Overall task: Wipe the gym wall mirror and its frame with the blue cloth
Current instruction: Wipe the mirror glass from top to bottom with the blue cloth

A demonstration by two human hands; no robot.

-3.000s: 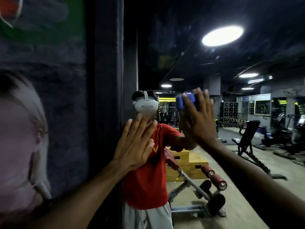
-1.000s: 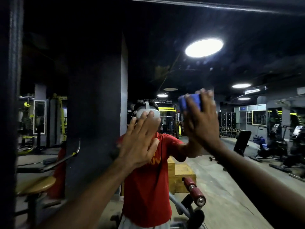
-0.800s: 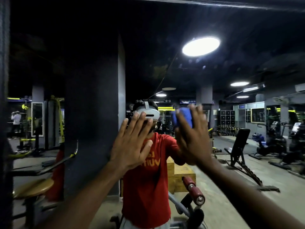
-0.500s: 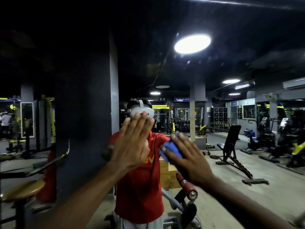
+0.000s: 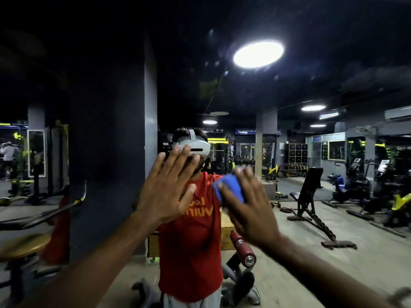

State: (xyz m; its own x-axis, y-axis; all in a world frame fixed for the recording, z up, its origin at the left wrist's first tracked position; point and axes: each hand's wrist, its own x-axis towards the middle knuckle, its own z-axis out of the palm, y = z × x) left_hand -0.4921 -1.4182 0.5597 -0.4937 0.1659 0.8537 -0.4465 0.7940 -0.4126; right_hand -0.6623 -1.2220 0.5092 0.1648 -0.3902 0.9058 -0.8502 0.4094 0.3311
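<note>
Right fingers (image 5: 246,176): spread and fairly straight, pressing the blue cloth (image 5: 229,190) to the glass. They are blurred by motion, and I can make out no curl round the cloth.
Left fingers (image 5: 178,161): released, splayed flat on the glass just beside the cloth, holding nothing.
Hands: the right hand (image 5: 251,210) backs the cloth; the left hand (image 5: 166,194) braces.
Cloth position: mid-glass of the mirror (image 5: 300,70), over the reflected red shirt (image 5: 191,241), well apart from any edge in view.
Just changed: half a second ago the cloth sat slightly lower; a second ago it was beside the reflected headset (image 5: 196,147). The stroke ran down and is now turning back up.
Meaning: judged mid-pass on the centre glass, with the frame still to do.
Against the earliest frame: the mirror's left edge and a painted wall showed then; now only glass shows. The left brace is unchanged.
</note>
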